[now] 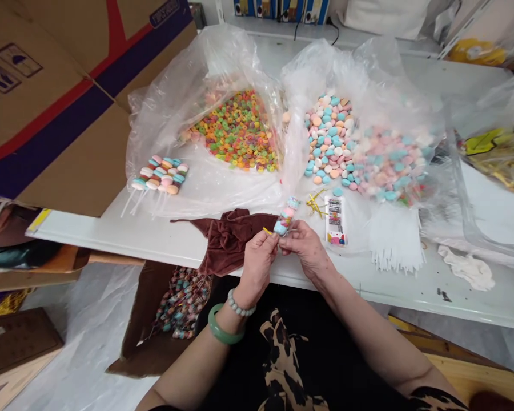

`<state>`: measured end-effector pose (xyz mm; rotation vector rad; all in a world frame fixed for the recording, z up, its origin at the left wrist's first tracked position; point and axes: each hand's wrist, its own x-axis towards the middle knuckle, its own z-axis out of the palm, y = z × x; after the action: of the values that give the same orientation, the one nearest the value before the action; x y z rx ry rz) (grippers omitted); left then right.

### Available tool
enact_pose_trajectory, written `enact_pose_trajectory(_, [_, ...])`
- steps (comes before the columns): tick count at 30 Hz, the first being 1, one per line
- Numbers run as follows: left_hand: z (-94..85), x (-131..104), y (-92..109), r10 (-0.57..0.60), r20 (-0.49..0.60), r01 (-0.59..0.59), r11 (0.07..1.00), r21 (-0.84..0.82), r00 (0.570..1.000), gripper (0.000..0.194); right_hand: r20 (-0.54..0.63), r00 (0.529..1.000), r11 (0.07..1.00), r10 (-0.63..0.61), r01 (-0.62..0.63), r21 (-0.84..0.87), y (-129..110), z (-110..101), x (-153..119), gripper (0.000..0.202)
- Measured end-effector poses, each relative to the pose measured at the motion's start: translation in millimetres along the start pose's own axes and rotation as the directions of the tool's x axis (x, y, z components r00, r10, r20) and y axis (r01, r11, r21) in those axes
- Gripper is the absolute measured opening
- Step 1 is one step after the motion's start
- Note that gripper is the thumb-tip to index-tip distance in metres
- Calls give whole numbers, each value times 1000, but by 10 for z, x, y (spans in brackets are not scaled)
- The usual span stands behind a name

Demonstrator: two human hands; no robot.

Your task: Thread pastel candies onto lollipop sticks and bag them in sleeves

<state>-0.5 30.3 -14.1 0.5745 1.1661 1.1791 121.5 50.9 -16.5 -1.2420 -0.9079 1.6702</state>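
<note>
A candy stick [285, 217] in a see-through wrapper, stacked with pastel and fruit-coloured sweets, stands tilted up between my hands over the table's front edge. My left hand [257, 254] is closed, its thumb and fingers pinching the lower end of the stick. A gold twist tie [266, 231] pokes out by the left thumb. My right hand [306, 248] is closed at the same lower end, fingertips pressed together from the right. The fingers hide the stick's bottom. Several loose gold twist ties [316, 204] and a printed label pouch [336, 221] lie just right of the candy.
Plastic bags hold ring sweets [240, 134] and pastel button sweets [332, 137]. Unwrapped candy sticks [160, 174] lie left, white sticks [396, 242] right. A brown cloth [229, 237] lies by my left hand. Below is a box of candy sticks [182, 302]; a large carton [68, 103] stands left.
</note>
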Motion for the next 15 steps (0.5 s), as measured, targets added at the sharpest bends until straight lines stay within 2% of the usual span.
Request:
enact_pose_trajectory(2, [-54,-44,48,-58,131,44,993,106,990,43,168,984,998,52,-58,31,-97,-92,-30,49])
enact_pose_trajectory(3, [-90,-63,75,-125,231,84,981,177,965,43,272,962,999,35,-36,-2,-160,-134,-71,52])
enact_pose_trajectory(4, [-130,-73,103,-219,338,136,958,253,915,41,376,926,999,-2,19,-41,-222,-167,-125,48])
enact_pose_trajectory(6, [-218,-49,157,-327,435,175,919,353,839,43,528,841,971,-119,210,-116,-313,-189,-250,29])
enact_pose_trajectory(7, [-262,-18,187,-368,477,183,903,390,798,46,543,815,931,-201,332,-153,-335,-179,-311,22])
enact_pose_trajectory(8, [-303,21,223,-400,490,187,885,427,775,49,519,802,849,-295,469,-242,-340,-156,-370,20])
enact_pose_trajectory(9, [-343,63,268,-442,500,184,856,483,745,51,511,781,708,-359,585,-395,-332,-125,-425,18])
enact_pose_trajectory(11, [-421,139,385,-516,527,120,782,611,675,54,612,675,267,-412,732,-627,-302,-53,-529,18])
enact_pose_trajectory(12, [-457,167,453,-551,543,44,727,685,634,52,689,610,41,-391,760,-649,-292,-19,-575,19])
enact_pose_trajectory(13, [-488,188,522,-567,557,-62,665,745,607,48,765,539,-141,-353,777,-613,-291,11,-613,22])
enact_pose_trajectory(14, [-509,199,583,-563,564,-181,592,785,605,42,825,472,-267,-309,790,-552,-303,33,-638,23])
enact_pose_trajectory(15, [-517,199,630,-534,572,-300,512,805,623,36,871,416,-343,-261,804,-486,-329,48,-645,23])
